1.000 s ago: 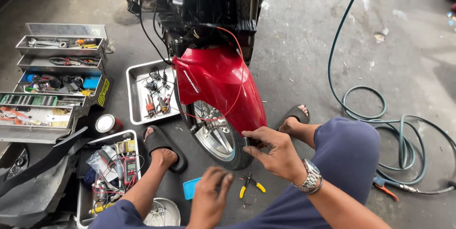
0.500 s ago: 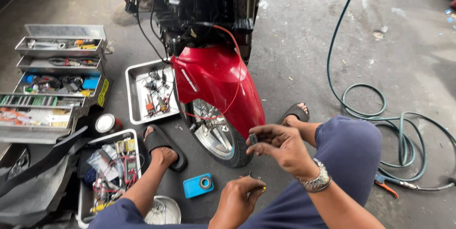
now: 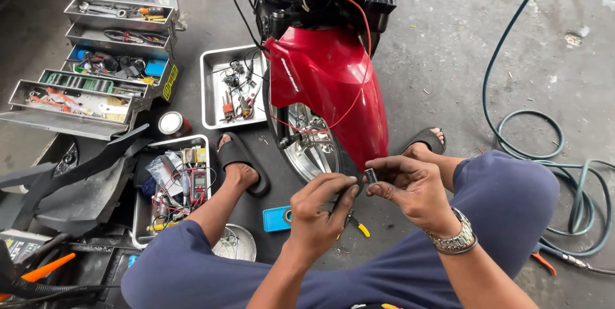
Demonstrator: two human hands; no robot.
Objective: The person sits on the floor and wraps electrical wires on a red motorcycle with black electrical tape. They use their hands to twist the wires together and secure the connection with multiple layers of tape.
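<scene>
My right hand (image 3: 413, 187) pinches a small dark cylindrical part (image 3: 370, 175) between thumb and fingers, just in front of the motorbike's red front fender (image 3: 327, 85). My left hand (image 3: 320, 210) has come up beside it, its fingertips touching the same part from the left. Both hands hover above my knees, close to the spoked front wheel (image 3: 311, 149). A thin red wire (image 3: 359, 59) loops over the fender. Yellow-handled pliers (image 3: 357, 226) lie on the floor under my hands, partly hidden.
An open tiered metal toolbox (image 3: 96, 59) stands at the left. A steel tray of small parts (image 3: 214, 91) lies beside the wheel; another tray (image 3: 144, 213) holds a meter and wires. A blue box (image 3: 277, 218), a can (image 3: 172, 123) and a green hose (image 3: 564, 149) lie around.
My left hand rose from near my lap to meet my right hand at the small part. The view shifted lower, and the blue box on the floor came into sight.
</scene>
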